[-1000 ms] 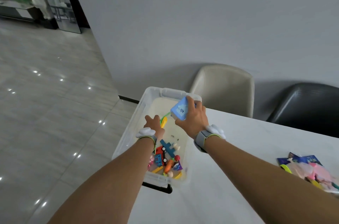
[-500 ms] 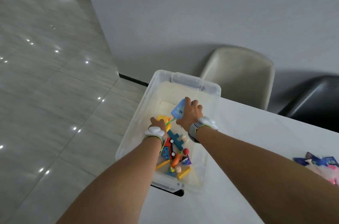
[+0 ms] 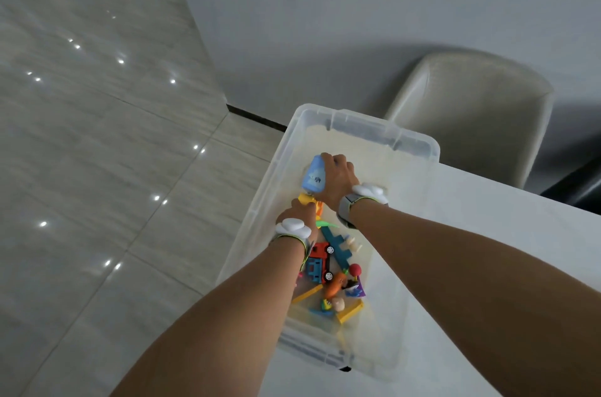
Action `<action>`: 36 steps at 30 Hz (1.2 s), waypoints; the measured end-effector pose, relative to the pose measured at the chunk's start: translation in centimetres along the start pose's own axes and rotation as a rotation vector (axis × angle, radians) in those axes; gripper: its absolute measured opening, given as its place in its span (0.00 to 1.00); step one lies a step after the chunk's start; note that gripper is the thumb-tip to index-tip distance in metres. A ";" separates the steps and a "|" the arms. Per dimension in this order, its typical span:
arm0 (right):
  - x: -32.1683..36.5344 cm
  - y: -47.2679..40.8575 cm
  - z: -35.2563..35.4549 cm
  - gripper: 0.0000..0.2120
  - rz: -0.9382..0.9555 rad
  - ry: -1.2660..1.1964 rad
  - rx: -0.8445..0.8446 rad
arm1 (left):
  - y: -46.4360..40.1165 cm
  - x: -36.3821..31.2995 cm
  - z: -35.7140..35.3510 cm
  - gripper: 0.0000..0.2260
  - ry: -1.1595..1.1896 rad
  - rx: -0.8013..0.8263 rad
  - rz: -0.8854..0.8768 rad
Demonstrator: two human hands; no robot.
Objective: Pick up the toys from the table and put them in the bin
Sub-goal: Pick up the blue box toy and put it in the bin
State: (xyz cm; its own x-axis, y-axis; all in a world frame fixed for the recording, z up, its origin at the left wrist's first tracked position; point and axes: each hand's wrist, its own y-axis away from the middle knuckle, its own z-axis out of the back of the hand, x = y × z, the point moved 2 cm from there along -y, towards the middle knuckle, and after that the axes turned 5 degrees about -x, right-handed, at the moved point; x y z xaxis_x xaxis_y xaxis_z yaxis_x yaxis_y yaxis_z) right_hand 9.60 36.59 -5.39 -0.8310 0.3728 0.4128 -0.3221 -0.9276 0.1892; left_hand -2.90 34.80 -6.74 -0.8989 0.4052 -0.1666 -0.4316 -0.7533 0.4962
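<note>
From the head camera, both arms reach forward and down into a clear plastic bin [image 3: 419, 149] that stands at the left edge of the white surface [image 3: 487, 250], its near end at the surface's near-left corner.

The right hand [image 3: 338, 183] is low inside the far half of the bin, its fingers curled round a light blue toy bottle [image 3: 313, 178] that stands roughly upright, tilted a little, close to the bin floor; whether the bottle touches the floor I cannot tell. The left hand [image 3: 297, 211] is just nearer and to the left, beside the bin's left wall, with its fingers bent over a yellow toy [image 3: 307, 199] at the fingertips. It seems to be held, though the grip itself is hidden behind the knuckles. Each wrist wears a grey band with a white puffy piece on top.

In the near half of the bin lies a heap of small toys: a red and blue truck [image 3: 318, 261], a blue block piece [image 3: 336, 242], a green piece [image 3: 325, 223], a carrot [image 3: 335, 287], a red ball [image 3: 355, 270] and yellow sticks [image 3: 349, 312] towards the near wall.

Past the far edge of the surface stands a beige chair [image 3: 471, 110], and the corner of a dark chair [image 3: 582, 188] shows at the right. Pale glossy floor tiles [image 3: 97, 136] spread out on the left.
</note>
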 end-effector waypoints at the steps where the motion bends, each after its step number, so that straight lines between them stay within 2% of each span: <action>1: -0.1 0.0 -0.2 0.42 -0.001 0.012 0.001 | -0.1 0.0 -0.1 0.19 -0.003 0.000 -0.007; 5: -0.2 0.2 -0.2 0.41 -0.114 0.140 -0.008 | 0.1 0.0 -0.1 0.18 0.005 -0.005 -0.018; 8: -0.4 0.3 0.5 0.46 -0.149 0.044 0.079 | 0.9 -0.1 0.2 0.18 0.006 -0.007 -0.005; 11: -0.6 1.1 1.3 0.46 -0.122 -0.104 0.083 | 2.1 -0.4 0.6 0.16 0.021 -0.065 0.031; 16: -1.5 3.8 3.3 0.38 -0.163 -0.062 0.040 | 4.7 -1.7 2.6 0.17 0.022 -0.193 0.032; 20: -1.8 6.4 7.0 0.27 -0.124 -0.065 -0.048 | 6.2 -3.1 4.7 0.13 0.029 -0.258 -0.028; 25: -1.7 9.8 10.5 0.17 -0.107 -0.224 -0.193 | 7.4 -4.8 6.5 0.13 0.111 -0.333 -0.083; 27: -2.3 11.9 12.0 0.12 -0.154 -0.286 -0.245 | 8.4 -6.1 7.0 0.12 0.133 -0.366 -0.118; 36: -6.5 20.8 16.9 0.10 -0.245 -0.370 -0.364 | 13.7 -12.5 8.9 0.10 0.200 -0.503 -0.291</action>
State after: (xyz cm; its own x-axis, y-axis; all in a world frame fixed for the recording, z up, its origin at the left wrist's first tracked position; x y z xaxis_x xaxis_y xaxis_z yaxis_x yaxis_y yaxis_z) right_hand 15.96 15.29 10.86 -0.5194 0.5009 0.6923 -0.6750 -0.7373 0.0271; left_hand 3.14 24.03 9.76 -0.7146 0.5624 -0.4160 -0.6001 -0.7985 -0.0487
